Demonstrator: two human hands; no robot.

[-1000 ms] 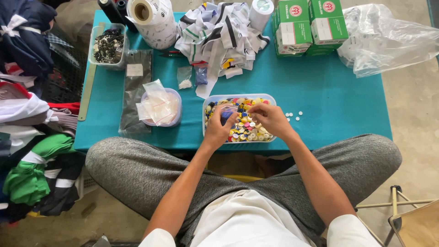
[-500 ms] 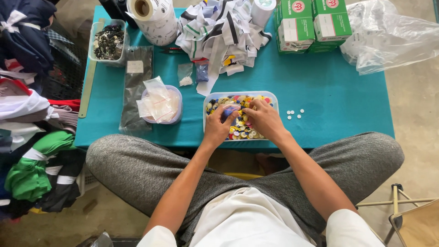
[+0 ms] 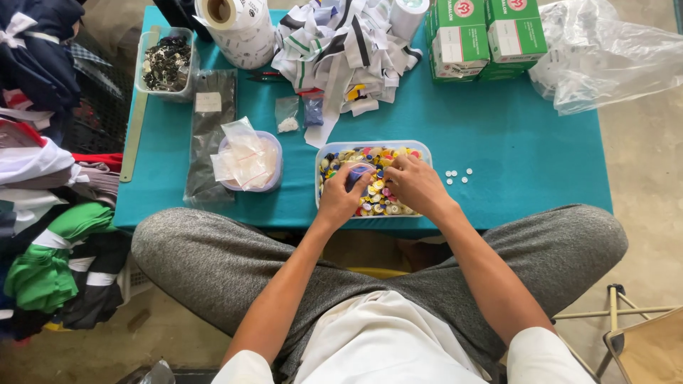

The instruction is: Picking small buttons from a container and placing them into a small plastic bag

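Both hands were in the clear rectangular plastic tray of mixed coloured buttons (image 3: 427, 151) at the teal tabletop's near edge, the left hand (image 3: 343, 198) pinching a small blue piece, the right hand (image 3: 415, 185) curled, grip unclear; a nudge could have tipped it off.

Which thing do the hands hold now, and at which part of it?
The left hand holds a small clear bag near its lower end, over the tray of coloured buttons. The right hand touches the buttons; its grip cannot be told.

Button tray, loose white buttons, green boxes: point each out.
button tray (image 3: 425, 151): head view, right rim.
white buttons (image 3: 457, 176): head view, middle of the cluster.
green boxes (image 3: 461, 14): head view, top of left box.
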